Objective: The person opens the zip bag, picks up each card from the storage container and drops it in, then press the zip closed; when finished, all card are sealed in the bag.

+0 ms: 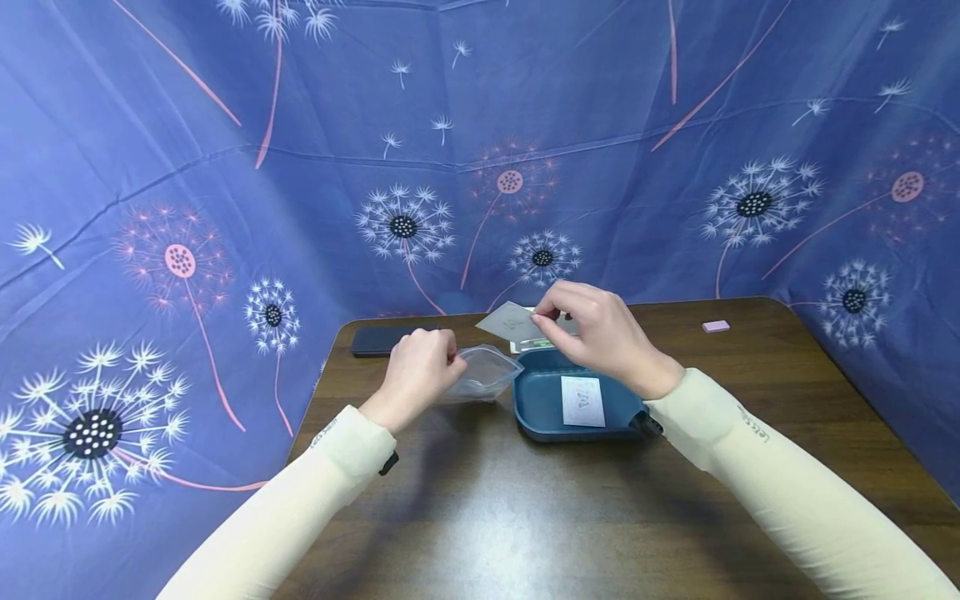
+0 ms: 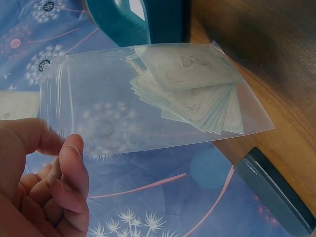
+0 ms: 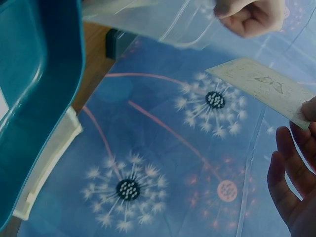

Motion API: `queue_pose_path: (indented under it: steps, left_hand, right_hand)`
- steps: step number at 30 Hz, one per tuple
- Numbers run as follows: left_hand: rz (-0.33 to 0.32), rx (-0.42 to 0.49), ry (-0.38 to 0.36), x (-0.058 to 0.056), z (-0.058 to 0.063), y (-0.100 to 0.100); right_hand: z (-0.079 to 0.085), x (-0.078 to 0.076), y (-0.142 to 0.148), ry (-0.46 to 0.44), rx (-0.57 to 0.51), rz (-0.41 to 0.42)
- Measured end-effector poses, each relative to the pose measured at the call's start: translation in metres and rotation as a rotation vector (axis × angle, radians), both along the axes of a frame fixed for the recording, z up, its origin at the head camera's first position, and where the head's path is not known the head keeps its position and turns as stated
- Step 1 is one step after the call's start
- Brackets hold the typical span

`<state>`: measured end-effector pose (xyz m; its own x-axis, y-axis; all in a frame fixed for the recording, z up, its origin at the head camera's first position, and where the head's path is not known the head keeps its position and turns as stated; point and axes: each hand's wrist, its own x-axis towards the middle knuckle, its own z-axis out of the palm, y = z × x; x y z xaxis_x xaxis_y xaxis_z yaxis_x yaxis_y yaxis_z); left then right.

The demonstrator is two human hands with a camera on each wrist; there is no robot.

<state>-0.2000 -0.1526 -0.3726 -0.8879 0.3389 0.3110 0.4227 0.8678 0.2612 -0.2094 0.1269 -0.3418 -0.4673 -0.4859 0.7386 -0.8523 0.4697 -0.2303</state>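
My left hand (image 1: pixel 417 367) pinches the zip edge of a clear zip-lock bag (image 1: pixel 486 375). Inside the bag, several paper cards (image 2: pixel 197 101) with faint drawings lie fanned out, as the left wrist view shows. My right hand (image 1: pixel 596 327) pinches one paper card (image 3: pixel 264 84) by its edge, and a butterfly-like drawing is visible on it. That card hovers just above and right of the bag, apart from it. Below the right hand stands a dark teal tray (image 1: pixel 538 408) with another drawn card (image 1: pixel 582 402) lying flat in it.
A dark oblong case (image 1: pixel 375 341) lies at the table's back left. Behind the tray sits a flat white and green item (image 1: pixel 529 344), partly covered. A pink eraser-like block (image 1: pixel 716 326) is at the back right. Patterned blue cloth (image 1: pixel 465 125) hangs around the wooden table (image 1: pixel 480 517).
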Motion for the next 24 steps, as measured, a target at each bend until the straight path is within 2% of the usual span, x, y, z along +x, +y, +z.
queue_pose_path:
  steps: [5,9,24]
  left_hand:
    - [0.002,0.0,0.011,0.0,0.0,0.0]
    - [0.008,-0.006,0.017,-0.001,0.0,0.0]
    - [0.018,-0.012,0.025,-0.001,0.0,0.0]
  right_hand:
    - [-0.004,0.004,-0.009,0.003,-0.017,0.046]
    - [-0.015,0.006,-0.013,-0.032,-0.009,0.061]
    - [-0.054,0.003,-0.021,-0.085,0.144,0.002]
